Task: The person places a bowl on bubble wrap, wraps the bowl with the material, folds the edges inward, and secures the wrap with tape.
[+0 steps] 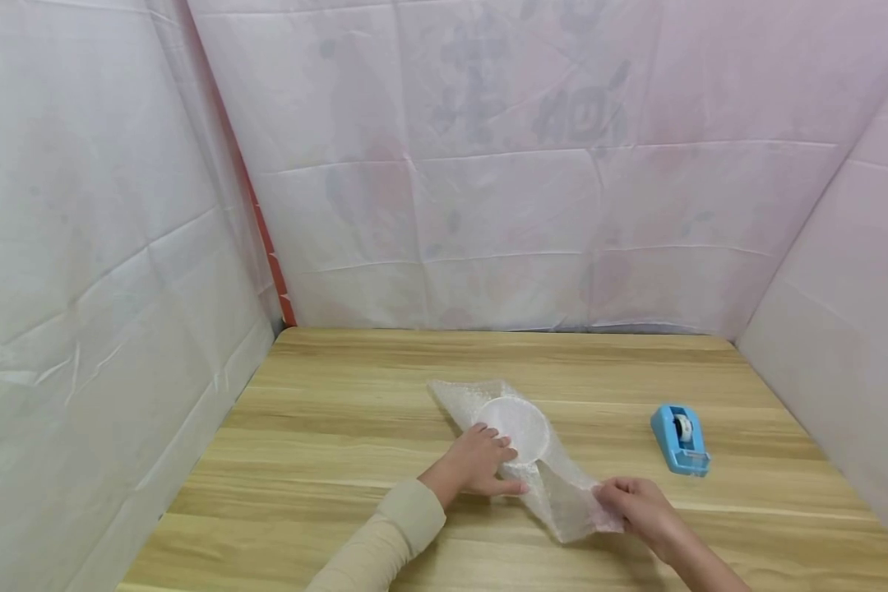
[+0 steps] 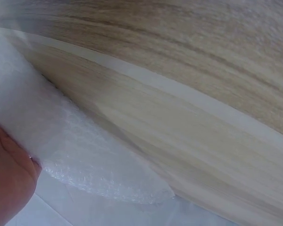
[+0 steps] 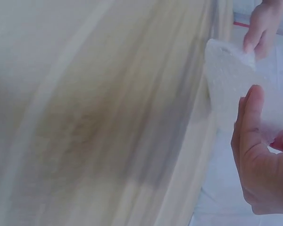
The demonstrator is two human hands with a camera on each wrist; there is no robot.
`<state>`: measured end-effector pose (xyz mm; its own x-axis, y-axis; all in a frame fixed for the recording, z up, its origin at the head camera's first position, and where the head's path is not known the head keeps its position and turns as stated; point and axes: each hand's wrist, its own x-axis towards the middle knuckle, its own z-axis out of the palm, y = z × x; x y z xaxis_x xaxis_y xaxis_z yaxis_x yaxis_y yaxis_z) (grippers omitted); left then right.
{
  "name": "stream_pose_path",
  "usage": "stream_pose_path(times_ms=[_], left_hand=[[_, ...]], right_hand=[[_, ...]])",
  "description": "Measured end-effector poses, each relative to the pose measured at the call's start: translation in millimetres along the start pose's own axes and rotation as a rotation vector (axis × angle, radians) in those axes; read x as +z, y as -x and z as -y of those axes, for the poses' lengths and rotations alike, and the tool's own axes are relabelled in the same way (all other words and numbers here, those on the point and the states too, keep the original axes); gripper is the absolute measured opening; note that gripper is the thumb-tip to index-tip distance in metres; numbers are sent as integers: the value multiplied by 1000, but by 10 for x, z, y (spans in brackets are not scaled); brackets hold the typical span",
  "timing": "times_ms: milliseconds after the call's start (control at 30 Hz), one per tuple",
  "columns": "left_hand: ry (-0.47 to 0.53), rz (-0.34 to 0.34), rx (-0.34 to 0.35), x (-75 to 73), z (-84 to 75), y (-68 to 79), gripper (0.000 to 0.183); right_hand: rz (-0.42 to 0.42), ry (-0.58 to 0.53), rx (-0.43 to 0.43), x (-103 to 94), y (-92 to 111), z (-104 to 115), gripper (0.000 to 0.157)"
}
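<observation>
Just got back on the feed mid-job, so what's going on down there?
A person is handling a sheet of bubble wrap with a round white item at it on the wooden table. The left hand rests at the item's near edge, while the right hand pinches one end of the wrap. A blue tape dispenser stands off to the right, touched by neither hand.

The bubble wrap (image 1: pixel 568 499) is translucent plastic, pebbled and faintly glossy. Smooth, streaked wood grain with a soft sheen covers the counter (image 1: pixel 326 427). The tape dispenser (image 1: pixel 666 436) is smooth blue plastic. The hanging sheets (image 1: pixel 488 205) look thin, creased and mostly matt (cloth or plastic, hard to tell).
</observation>
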<state>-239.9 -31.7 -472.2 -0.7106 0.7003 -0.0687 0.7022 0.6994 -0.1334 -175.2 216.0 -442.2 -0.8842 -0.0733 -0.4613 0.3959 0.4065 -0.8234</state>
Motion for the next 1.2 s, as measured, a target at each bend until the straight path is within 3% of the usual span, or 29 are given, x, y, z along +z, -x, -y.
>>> stream_pose_path(times_ms=[233, 600, 933, 1200], left_hand=[[-39, -14, 6, 22, 6, -21, 62], [-42, -11, -3, 36, 7, -33, 62], [-49, -14, 2, 55, 11, -47, 61], [-85, -32, 14, 67, 8, -66, 56]], right_hand=[[50, -71, -56, 50, 13, 141, 39], [124, -302, -150, 182, -33, 327, 31], [19, -425, -147, 396, -102, 477, 28], [-47, -539, -155, 546, -171, 517, 37]])
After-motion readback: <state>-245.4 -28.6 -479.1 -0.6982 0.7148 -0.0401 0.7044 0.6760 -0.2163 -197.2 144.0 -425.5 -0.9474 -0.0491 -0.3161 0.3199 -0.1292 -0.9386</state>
